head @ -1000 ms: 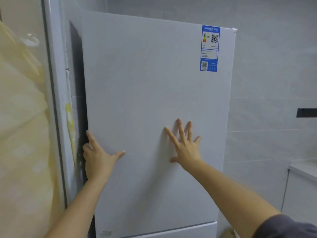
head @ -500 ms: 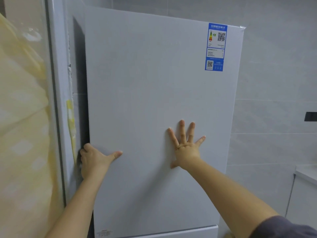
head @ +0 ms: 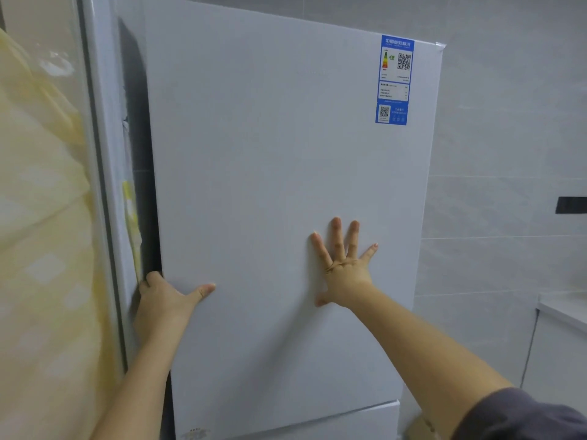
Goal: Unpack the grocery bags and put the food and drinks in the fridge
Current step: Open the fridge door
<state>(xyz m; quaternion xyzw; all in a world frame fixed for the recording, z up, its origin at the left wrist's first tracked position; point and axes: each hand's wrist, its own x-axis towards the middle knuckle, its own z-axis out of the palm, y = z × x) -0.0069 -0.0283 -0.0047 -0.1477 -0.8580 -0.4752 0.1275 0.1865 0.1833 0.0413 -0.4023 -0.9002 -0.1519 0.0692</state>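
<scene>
Your left hand hooks its fingers around the left edge of the fridge door, thumb lying on the front, so it is grasping that edge. Your right hand lies flat on the door's face, fingers spread, gripping nothing. The door itself looks closed or nearly so, with a dark gap running up its left edge. No grocery bags or food show anywhere near the door, so the unpacking looks not yet begun.

The risks as I judge them: your left fingers sit in that gap beside the door, and a push from your flat palm could pinch them. Pull hard and the door may swing into the curtained panel just left of it.
</scene>
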